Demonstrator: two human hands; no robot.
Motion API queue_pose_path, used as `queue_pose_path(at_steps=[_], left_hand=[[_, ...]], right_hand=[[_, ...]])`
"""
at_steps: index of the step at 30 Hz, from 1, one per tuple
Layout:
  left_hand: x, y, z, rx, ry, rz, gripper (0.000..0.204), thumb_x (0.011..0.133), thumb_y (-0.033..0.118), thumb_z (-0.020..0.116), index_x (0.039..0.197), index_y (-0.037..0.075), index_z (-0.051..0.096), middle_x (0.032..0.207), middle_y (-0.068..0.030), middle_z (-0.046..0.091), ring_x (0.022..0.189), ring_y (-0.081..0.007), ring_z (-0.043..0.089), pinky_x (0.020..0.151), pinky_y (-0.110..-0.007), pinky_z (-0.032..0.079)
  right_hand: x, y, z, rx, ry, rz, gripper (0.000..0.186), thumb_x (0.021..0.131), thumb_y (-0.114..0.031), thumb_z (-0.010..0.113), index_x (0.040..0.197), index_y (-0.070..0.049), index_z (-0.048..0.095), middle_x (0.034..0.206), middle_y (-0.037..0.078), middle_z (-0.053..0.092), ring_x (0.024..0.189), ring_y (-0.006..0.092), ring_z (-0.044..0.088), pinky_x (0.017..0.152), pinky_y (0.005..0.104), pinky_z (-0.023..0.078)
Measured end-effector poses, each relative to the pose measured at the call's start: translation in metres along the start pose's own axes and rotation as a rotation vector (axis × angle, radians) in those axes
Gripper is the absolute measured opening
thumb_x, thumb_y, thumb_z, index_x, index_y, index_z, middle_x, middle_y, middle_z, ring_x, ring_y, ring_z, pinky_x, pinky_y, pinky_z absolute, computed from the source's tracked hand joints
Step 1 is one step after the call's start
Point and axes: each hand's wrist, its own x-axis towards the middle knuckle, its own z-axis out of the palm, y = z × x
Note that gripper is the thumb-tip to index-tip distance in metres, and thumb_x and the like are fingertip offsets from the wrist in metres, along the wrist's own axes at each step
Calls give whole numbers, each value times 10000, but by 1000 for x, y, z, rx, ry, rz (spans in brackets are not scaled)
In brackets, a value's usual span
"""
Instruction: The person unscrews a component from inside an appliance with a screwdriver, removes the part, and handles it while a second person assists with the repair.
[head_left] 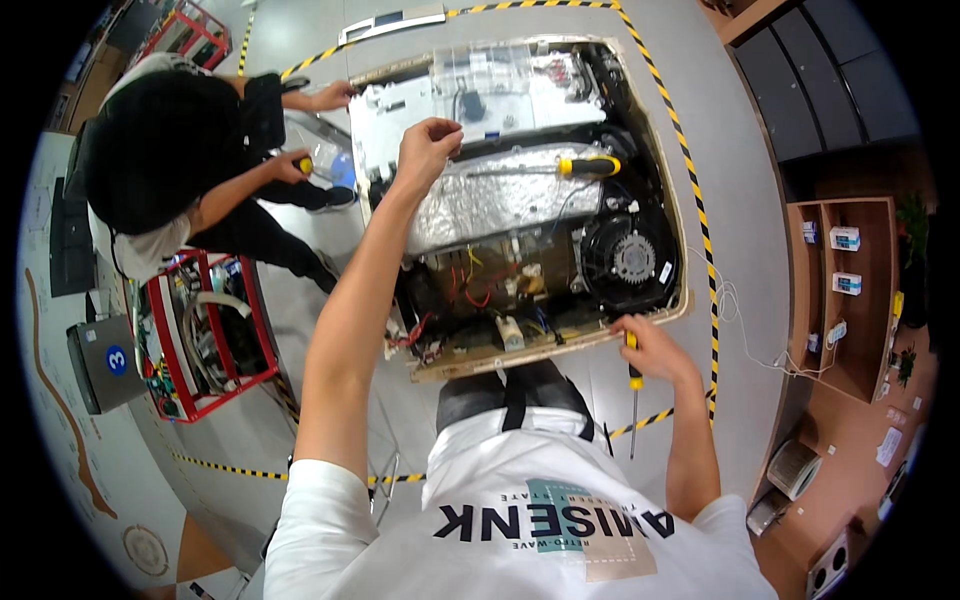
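two bare hands are at an open machine (470, 366) straight ahead of the person. its white panel (390, 128) lies on the far side, long axis left to right, and the left hand (430, 155) is much the nearer one, over the panel's near edge. its fingers are bent with the tips drawn together; i cannot tell whether they pinch something small or touch the panel.

the right hand (657, 352) is at the machine's near right corner, gripping a yellow-black driver (635, 380) — shaft pointing back toward the person, away from the panel.

a loose driver (590, 166) lies on the foil (450, 215), parallel to the panel — tip toward the left hand, handle to the right.

the machine's shell holds a fan (633, 258) at near right and loose wires (475, 288) at near centre. off left, a red cart (232, 394) holds a pale hose and a jumble of parts. off right, a shelf (865, 335) holds small boxes (845, 238). a co-worker (165, 150) at the left holds another driver (304, 165).
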Motion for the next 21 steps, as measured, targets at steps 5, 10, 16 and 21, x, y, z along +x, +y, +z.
queue_pose_path(at_steps=[5,10,16,21], left_hand=[[94,15,7,466,214,247,175,807,142,722,929,19,745,876,-143,743,838,-253,721,788,-350,542],[138,19,6,667,252,297,257,864,216,690,1005,7,743,903,-152,742,857,-260,712,803,-351,532],[140,-3,-14,742,447,176,321,859,321,688,975,25,731,1037,-192,713,1009,-351,668,882,-445,508],[134,-8,-11,796,399,-135,380,870,380,657,1025,38,717,1082,-201,704,1059,-371,654,922,-456,501]], right_hand=[[-29,-2,0,101,10,136,289,833,-96,602,1122,-81,614,1037,167,581,959,333,592,850,404,481],[-49,-7,-6,207,29,323,278,834,-79,598,1112,-66,606,992,144,559,844,289,576,795,372,479],[-67,13,-1,249,99,360,261,829,-61,587,1089,-55,610,938,131,538,773,273,558,763,377,474],[-71,16,-5,241,92,412,262,827,-63,592,1088,-55,616,939,127,542,773,268,559,760,372,476]])
